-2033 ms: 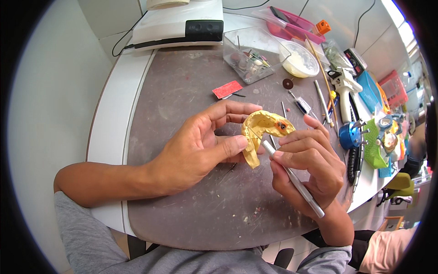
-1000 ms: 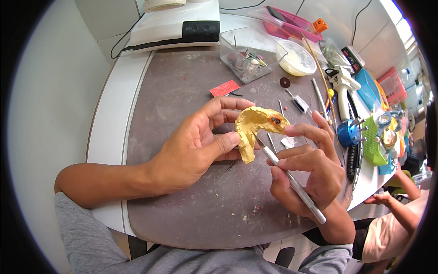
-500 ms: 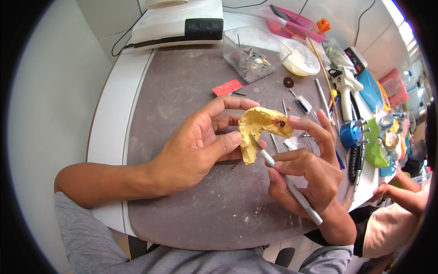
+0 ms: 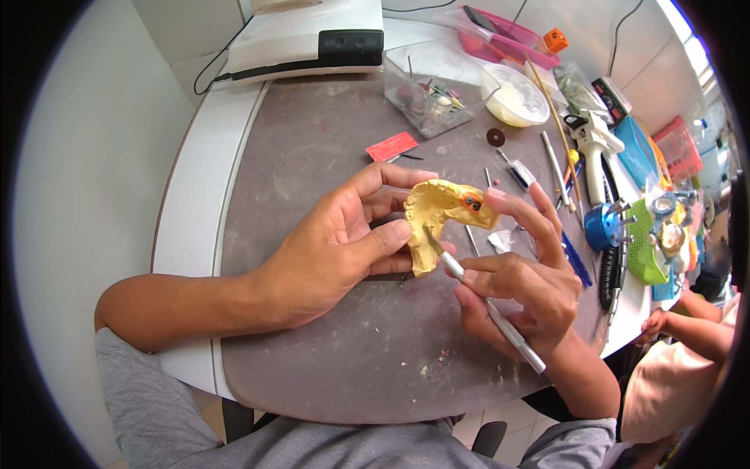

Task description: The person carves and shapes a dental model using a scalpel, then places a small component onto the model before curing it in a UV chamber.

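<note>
A yellow plaster dental model (image 4: 426,215), arch-shaped, is held above the grey work mat by my left hand (image 4: 336,242). My thumb presses its left outer side, and the other fingers reach behind it. On the arch's right arm is an orange patch with two dark round holes. My right hand (image 4: 523,281) grips a silver craft knife (image 4: 500,324) like a pen. The knife's blade meets the inner face of the model's left arm. A raised finger of my right hand rests at the model's right end.
Behind the model lie a red rectangular piece (image 4: 392,146), a clear box of rotary bits (image 4: 433,109) and a white tub (image 4: 516,98). At right are a blue cylindrical holder (image 4: 603,227), a green basket (image 4: 644,242) and a handpiece (image 4: 613,281). Another person (image 4: 680,375) sits at far right.
The model and both hands have shifted slightly left and up in view. The knife tip has slid a little along the model's inner face; both grips stay the same.
</note>
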Demonstrator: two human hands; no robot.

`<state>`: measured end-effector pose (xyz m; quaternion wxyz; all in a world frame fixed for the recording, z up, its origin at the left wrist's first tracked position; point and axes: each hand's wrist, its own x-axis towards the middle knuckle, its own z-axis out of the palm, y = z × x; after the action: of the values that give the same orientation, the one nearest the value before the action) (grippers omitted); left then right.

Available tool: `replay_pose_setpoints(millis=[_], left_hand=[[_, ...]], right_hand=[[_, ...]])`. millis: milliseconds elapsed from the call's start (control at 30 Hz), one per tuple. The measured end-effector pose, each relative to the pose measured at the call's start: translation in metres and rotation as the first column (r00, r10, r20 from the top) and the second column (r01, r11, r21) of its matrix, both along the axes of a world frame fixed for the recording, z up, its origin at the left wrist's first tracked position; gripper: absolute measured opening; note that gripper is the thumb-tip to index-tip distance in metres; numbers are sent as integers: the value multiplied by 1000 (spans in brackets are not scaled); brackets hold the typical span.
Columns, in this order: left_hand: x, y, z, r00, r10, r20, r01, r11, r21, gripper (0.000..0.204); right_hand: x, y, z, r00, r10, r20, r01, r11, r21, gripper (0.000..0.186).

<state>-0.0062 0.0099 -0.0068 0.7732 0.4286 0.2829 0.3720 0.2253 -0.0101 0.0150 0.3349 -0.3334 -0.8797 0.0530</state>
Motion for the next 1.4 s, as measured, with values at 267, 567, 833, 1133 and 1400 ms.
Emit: replay_pose_setpoints(millis=[267,567,833,1133,1400], left_hand=[[0,0,0,999,22,-34,-22,1000,-1,42],[0,-4,-2,997,72,-23,-72,997,-13,42],[-2,-4,-2,999,41,34,-39,998,-44,42],[-1,-4,0,999,47,-1,-47,997,-68,42],[0,-1,4,1000,13,6,-13,1000,-16,51]], right_hand=[[4,5,-4,998,43,-39,-44,999,-24,11],[3,9,-4,993,85,-84,-92,992,-87,7],[4,11,-6,989,119,-88,-126,989,-77,7],[5,16,-7,978,178,-106,-188,977,-97,5],[3,14,-9,990,107,-92,-114,991,-66,4]])
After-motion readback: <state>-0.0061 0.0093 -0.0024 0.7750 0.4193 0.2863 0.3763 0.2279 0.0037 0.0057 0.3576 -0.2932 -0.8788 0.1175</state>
